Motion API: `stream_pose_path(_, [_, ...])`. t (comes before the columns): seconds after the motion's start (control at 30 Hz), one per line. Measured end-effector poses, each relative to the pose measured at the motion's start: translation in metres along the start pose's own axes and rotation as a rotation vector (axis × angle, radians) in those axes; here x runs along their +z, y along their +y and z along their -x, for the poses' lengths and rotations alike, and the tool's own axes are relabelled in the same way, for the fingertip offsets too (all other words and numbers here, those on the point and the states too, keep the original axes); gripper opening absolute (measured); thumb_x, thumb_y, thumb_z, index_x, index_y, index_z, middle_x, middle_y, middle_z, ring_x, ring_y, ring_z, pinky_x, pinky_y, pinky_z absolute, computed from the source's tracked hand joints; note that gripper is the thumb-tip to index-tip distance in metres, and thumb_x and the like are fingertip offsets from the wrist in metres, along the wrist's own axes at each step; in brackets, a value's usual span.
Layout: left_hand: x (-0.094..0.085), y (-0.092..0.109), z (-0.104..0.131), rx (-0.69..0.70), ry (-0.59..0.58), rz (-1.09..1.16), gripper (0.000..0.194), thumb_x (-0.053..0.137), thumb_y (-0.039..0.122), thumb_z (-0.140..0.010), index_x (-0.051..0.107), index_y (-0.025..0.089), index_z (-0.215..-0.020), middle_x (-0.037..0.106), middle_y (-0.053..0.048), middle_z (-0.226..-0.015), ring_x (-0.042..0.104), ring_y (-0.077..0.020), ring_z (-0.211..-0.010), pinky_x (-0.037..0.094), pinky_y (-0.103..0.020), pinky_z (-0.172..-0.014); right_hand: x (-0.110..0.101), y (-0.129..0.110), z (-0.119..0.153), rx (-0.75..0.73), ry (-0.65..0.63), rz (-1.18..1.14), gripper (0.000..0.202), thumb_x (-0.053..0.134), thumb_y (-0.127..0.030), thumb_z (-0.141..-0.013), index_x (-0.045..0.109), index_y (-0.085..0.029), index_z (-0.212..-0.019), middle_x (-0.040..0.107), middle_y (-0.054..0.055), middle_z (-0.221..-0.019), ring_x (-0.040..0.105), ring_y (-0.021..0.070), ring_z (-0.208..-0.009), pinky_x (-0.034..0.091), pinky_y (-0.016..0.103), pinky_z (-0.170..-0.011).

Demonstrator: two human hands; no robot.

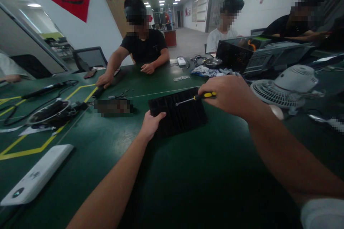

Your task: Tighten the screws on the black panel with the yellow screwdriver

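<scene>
A black rectangular tray-like piece with ridges or compartments (185, 114) is tilted above the green table. My left hand (152, 125) grips its left edge, with the thumb on the upper face and the other fingers hidden beneath. My right hand (228, 94) is closed on the yellow and black handle of a screwdriver (205, 95). The screwdriver's metal shaft points left over the black tray. I cannot tell whether its tip touches the surface.
A white fan (285, 86) lies at the right, near an open computer case (249, 55). A white elongated device (37, 175) is at the near left. Cables and a dark tool (51, 112) lie farther left. A person (143, 43) sits across the table (193, 175), others at the back right.
</scene>
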State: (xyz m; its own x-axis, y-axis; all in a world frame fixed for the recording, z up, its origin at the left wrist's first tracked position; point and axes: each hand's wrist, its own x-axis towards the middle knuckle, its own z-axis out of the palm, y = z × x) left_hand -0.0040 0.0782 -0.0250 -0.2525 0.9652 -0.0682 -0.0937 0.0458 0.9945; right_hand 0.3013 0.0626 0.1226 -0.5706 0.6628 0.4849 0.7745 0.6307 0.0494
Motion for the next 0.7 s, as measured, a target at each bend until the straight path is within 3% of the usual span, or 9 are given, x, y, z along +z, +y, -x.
stream_pose_path(0.43, [-0.001,-0.001,0.0,-0.002,-0.008,0.003,0.054,0.099,0.029,-0.057,0.075,0.017,-0.104,0.082,-0.01,-0.101,0.08,-0.0312,-0.093,0.064,-0.053,-0.097,0.002,0.002,0.0,0.003,0.013,0.003,0.021,0.071,-0.021,-0.089,0.086,-0.027,-0.102,0.083,0.003,-0.098,0.072,0.0241,-0.091,0.045,0.036,-0.076])
stream_pose_path(0.7, [0.0,0.0,0.0,0.007,-0.015,0.007,0.053,0.099,0.03,-0.056,0.074,0.017,-0.101,0.082,-0.008,-0.097,0.08,-0.032,-0.093,0.065,-0.054,-0.096,-0.009,0.003,0.004,0.013,0.016,-0.014,0.022,0.07,-0.022,-0.09,0.086,-0.028,-0.105,0.084,0.004,-0.103,0.074,0.0254,-0.093,0.047,0.037,-0.078])
